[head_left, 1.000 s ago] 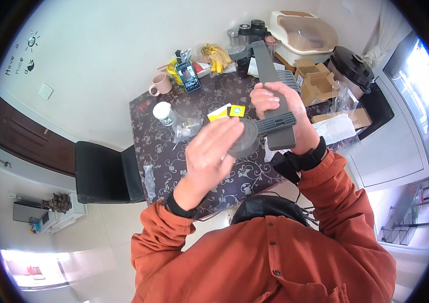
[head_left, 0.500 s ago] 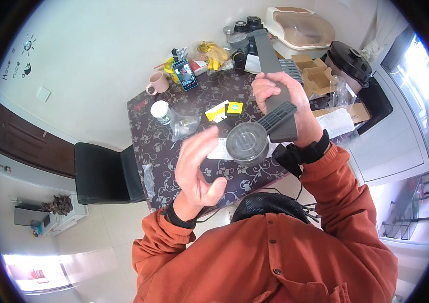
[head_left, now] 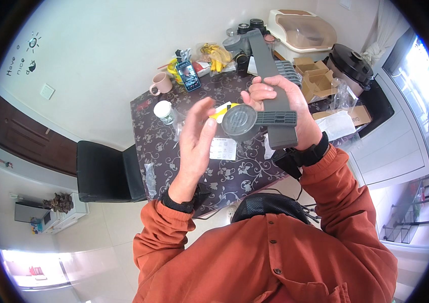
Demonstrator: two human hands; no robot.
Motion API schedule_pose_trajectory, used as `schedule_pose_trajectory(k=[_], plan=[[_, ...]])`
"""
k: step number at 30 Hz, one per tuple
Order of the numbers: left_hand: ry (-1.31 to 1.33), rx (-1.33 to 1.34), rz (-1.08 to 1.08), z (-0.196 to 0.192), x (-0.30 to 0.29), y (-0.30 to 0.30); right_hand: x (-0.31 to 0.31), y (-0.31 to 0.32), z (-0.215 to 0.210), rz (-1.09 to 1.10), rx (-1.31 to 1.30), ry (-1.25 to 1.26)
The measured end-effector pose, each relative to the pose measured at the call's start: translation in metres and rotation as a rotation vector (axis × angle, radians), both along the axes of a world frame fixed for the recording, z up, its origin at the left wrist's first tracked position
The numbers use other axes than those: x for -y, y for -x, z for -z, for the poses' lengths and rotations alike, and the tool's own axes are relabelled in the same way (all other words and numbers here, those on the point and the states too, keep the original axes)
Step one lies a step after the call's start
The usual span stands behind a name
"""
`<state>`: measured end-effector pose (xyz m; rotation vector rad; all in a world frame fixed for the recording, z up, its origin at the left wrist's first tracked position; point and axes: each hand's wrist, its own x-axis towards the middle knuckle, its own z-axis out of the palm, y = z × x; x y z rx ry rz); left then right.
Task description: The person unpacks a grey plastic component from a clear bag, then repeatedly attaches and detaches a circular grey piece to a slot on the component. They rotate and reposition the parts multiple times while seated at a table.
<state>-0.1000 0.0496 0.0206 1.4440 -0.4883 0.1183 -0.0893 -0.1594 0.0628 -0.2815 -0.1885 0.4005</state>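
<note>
My right hand (head_left: 295, 103) is wrapped round a long flat dark grey plastic bar (head_left: 281, 135), lifted above the table and slanting away from me. A short ribbed arm (head_left: 277, 118) juts left from the bar's near end and carries a round clear suction-cup-like disc (head_left: 239, 121). Behind my right fingers shows another ribbed grey part (head_left: 289, 72); how it joins the bar is hidden. My left hand (head_left: 194, 144) is raised just left of the disc, thumb apart from the fingers, holding nothing. A yellow and white packet (head_left: 220, 112) lies partly hidden behind the disc.
On the dark flowered table (head_left: 229, 177) are a white-lidded jar (head_left: 163, 112), a pink mug (head_left: 161, 84), a propped phone (head_left: 189, 77), bananas (head_left: 218, 59) and a printed sheet (head_left: 223, 149). Opened cardboard boxes (head_left: 318, 81) sit at right; a black chair (head_left: 106, 171) stands at left.
The ribbed arm with the disc has swung from slanting toward me to pointing straight left. My left hand has moved up and slightly right, closer to the disc.
</note>
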Motion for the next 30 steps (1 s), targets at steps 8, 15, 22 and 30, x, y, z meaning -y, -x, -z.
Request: schedule_pose_trajectory(k=[8, 15, 22, 30], plan=[[0.179, -0.079, 0.128, 0.0, -0.013, 0.006, 0.007, -0.006, 0.003, 0.081, -0.003, 0.152], [0.064, -0.051, -0.068, -0.024, -0.011, -0.045, 0.005, 0.0, 0.007, -0.071, 0.041, 0.077], [0.217, -0.129, -0.129, -0.049, -0.028, -0.146, -0.005, 0.023, 0.006, -0.295, 0.086, 0.216], [-0.023, 0.097, -0.084, -0.033, -0.024, -0.137, -0.01, 0.019, 0.008, -0.229, 0.05, 0.295]])
